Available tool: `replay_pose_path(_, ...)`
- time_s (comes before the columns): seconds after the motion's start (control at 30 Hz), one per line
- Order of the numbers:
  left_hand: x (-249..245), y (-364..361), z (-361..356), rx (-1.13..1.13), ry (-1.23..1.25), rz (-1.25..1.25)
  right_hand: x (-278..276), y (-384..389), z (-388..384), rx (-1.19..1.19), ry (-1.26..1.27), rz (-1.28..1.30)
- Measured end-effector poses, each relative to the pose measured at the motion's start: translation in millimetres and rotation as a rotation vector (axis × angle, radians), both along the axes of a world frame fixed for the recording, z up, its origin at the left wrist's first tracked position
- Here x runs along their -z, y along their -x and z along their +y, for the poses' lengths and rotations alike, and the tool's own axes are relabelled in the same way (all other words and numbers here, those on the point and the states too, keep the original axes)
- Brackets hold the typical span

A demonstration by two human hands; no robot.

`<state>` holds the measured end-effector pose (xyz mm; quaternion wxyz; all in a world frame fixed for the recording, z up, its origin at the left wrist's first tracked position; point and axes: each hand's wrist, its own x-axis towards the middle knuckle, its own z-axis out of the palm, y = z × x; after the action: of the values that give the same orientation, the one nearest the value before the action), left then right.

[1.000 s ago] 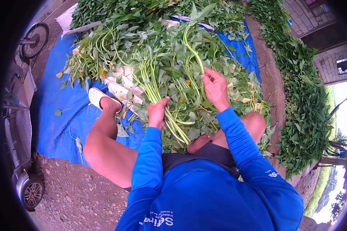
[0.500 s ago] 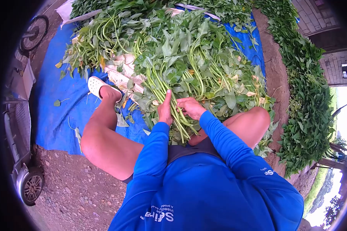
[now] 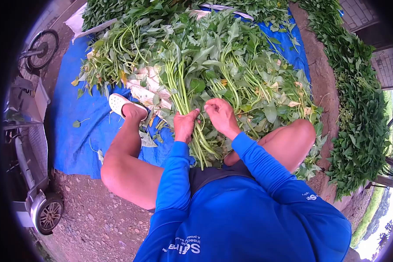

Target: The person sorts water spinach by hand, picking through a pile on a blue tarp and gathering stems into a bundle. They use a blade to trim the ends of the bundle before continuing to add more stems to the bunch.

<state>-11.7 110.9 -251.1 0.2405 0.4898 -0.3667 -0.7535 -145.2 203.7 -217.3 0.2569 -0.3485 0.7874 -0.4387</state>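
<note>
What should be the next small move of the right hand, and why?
Probably the right hand should reach for one of the loose leafy stems ahead of it: no stem is visible in its fingers, while the left hand grips a bundle of long green stems.

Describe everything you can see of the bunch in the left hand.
The bunch is a sheaf of long, slender, smooth-looking green stems, roughly parallel, running away from the person. Its leafy far end blends into the pile, so its exact edge is unclear. The left hand grips the lower stems; below it, bare ends spread slightly toward the shorts. The right hand is close beside it, seemingly not touching.
</note>
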Motion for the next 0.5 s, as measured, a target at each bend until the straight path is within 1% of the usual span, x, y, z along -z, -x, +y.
replay_pose_path(0.07, -8, -1, -2, 0.098, 0.045, 0.017, -22, 4, -43, 0.158, 0.237, -0.305)
replay_pose_path(0.1, -13, -2, -1, 0.149, 0.065, 0.024, -19, 12, -67, 0.242, 0.333, -0.366)
replay_pose_path(0.13, -30, -3, 1, 0.21, 0.013, 0.073, -10, 25, -93, 0.323, 0.425, -0.429)
replay_pose_path(0.17, -48, -2, 1, 0.249, -0.013, 0.116, 14, 41, -118, 0.336, 0.435, -0.393)
replay_pose_path(0.2, -62, 0, 2, 0.286, -0.061, 0.145, 18, 48, -134, 0.326, 0.466, -0.455)
replay_pose_path(0.23, -65, -2, 6, 0.316, -0.117, 0.171, 19, 59, -140, 0.129, 0.454, -0.473)
replay_pose_path(0.27, -60, -6, 0, 0.323, -0.133, 0.166, -22, 57, -128, 0.057, 0.357, -0.943)
replay_pose_path(0.3, -58, -9, -11, 0.326, -0.124, 0.175, -23, 74, -129, -0.036, 0.298, -0.984)
replay_pose_path(0.33, -62, -10, -14, 0.257, -0.108, 0.181, -52, 78, -115, 0.035, 0.287, -0.846)
replay_pose_path(0.37, -66, -10, -17, 0.187, -0.09, 0.193, -67, 85, -103, 0.077, 0.3, -0.669)
replay_pose_path(0.4, -70, -13, -21, 0.189, -0.078, 0.218, -73, 96, -88, 0.096, 0.276, -0.441)
replay_pose_path(0.43, -62, -17, -27, 0.191, -0.079, 0.203, -89, 96, -66, 0.091, 0.277, -0.325)
replay_pose_path(0.5, -67, -18, -32, 0.142, -0.044, 0.192, -109, 88, -23, -0.03, 0.229, -0.29)
